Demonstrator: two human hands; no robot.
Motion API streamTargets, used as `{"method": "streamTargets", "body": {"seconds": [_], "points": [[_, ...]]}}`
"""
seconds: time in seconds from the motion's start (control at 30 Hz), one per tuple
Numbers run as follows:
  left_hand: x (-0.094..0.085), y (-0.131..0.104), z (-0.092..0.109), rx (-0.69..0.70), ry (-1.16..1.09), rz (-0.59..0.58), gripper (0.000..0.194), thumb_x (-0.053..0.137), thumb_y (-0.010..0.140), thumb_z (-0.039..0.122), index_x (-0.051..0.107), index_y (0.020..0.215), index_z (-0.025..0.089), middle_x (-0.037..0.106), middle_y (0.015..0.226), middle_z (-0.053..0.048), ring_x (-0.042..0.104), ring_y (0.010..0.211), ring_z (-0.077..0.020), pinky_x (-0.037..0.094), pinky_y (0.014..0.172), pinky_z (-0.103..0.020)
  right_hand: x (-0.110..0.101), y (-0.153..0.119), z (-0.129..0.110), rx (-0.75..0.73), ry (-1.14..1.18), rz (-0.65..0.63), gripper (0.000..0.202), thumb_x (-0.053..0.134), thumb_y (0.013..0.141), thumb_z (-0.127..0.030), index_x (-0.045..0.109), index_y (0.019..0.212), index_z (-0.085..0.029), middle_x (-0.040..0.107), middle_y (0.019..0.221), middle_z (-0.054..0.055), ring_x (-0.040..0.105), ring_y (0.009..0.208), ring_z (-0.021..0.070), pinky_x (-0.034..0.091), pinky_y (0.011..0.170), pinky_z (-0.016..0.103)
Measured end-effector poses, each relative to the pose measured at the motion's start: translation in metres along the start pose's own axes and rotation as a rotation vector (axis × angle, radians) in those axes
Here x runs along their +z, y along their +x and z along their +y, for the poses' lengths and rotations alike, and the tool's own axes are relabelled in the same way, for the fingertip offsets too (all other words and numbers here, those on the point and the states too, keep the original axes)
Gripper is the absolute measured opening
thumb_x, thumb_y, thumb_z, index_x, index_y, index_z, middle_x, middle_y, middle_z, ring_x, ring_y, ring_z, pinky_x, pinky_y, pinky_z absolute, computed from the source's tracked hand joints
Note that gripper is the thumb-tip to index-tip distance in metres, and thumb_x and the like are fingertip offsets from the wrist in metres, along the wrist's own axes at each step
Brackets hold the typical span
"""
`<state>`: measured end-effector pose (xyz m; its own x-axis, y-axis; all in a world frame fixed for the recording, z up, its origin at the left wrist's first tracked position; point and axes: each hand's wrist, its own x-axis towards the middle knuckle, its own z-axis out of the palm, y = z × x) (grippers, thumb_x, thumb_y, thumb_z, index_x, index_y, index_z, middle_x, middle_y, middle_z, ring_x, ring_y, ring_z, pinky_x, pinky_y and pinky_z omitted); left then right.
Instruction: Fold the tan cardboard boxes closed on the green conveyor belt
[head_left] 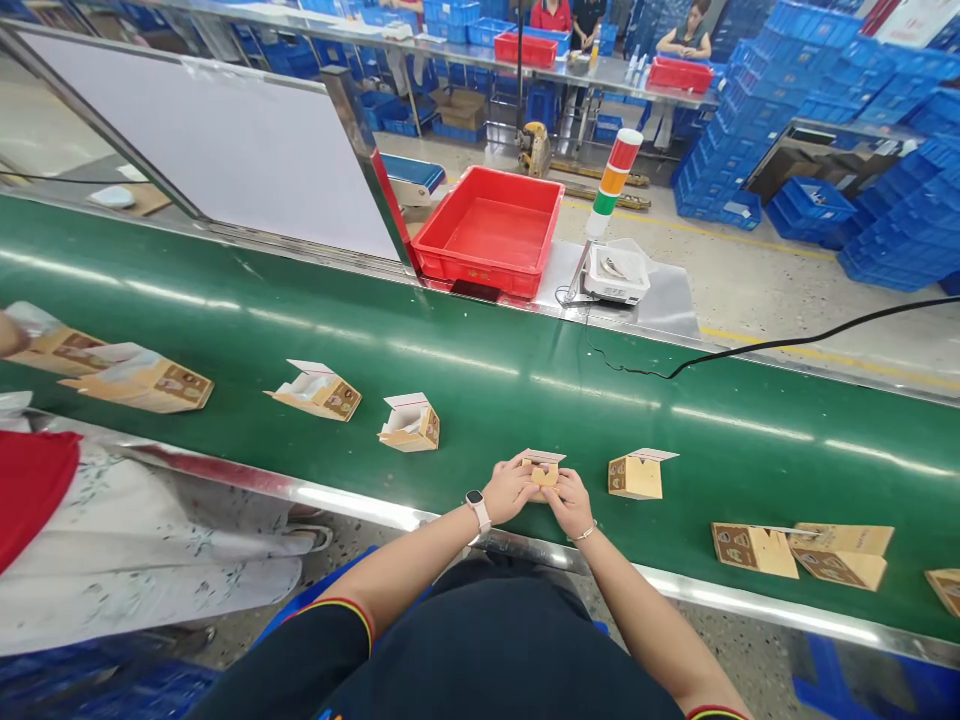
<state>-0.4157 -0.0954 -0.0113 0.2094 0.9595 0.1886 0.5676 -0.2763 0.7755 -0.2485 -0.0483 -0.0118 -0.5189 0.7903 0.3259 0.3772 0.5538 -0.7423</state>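
Note:
Between my two hands sits a small tan cardboard box [544, 474] on the green conveyor belt [480, 375], its white-lined lid flap raised at the back. My left hand [511, 488], below a wrist with a pale-strapped watch, grips the box's left side. On its right side my right hand [570, 502] is closed, thumb toward the front flap. To the right stands another box [636, 475] with its lid up. Left of my hands, two open boxes, one nearer [410, 425] and one farther [319, 392], show white contents I cannot make out.
More cartons [754, 549] lie along the belt at right, others [161, 382] at far left near a co-worker's hand [9, 335]. Behind the belt stand a red tray [487, 225], a signal light [615, 180] and a white scale [616, 275]. A black cable [795, 342] crosses the belt's far edge.

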Motion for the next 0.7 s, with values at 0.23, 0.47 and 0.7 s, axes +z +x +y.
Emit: {"method": "streamTargets", "body": {"seconds": [0.23, 0.47, 0.7], "points": [[0.031, 0.005, -0.006, -0.445, -0.618, 0.444, 0.04, 0.073, 0.069, 0.031, 0.052, 0.102, 0.02, 0.051, 0.117, -0.01, 0.058, 0.104, -0.0219, 0.051, 0.084, -0.038, 0.018, -0.019, -0.001, 0.728, 0.185, 0.351, 0.041, 0.069, 0.06, -0.053, 0.04, 0.059, -0.023, 0.041, 0.056, -0.006, 0.042, 0.053, 0.0127, 0.038, 0.052, 0.027], [0.038, 0.042, 0.006, -0.668, -0.853, 0.058, 0.033, 0.075, 0.068, 0.025, 0.056, 0.093, 0.016, 0.064, 0.091, -0.007, 0.062, 0.083, -0.0186, 0.051, 0.08, -0.038, 0.006, -0.011, 0.015, 0.868, 0.287, 0.299, 0.041, 0.064, 0.06, -0.055, 0.039, 0.068, -0.024, 0.041, 0.055, -0.007, 0.042, 0.051, 0.0126, 0.037, 0.049, 0.025], [0.025, -0.035, -0.001, -0.659, -0.565, 0.256, 0.026, 0.068, 0.072, 0.035, 0.058, 0.09, 0.018, 0.064, 0.088, -0.005, 0.061, 0.084, -0.0186, 0.049, 0.084, -0.037, -0.009, -0.039, -0.038, 0.24, -0.054, 0.465, 0.027, 0.061, 0.075, -0.041, 0.05, 0.089, -0.021, 0.053, 0.085, 0.005, 0.053, 0.083, 0.0216, 0.046, 0.076, 0.039]]}}
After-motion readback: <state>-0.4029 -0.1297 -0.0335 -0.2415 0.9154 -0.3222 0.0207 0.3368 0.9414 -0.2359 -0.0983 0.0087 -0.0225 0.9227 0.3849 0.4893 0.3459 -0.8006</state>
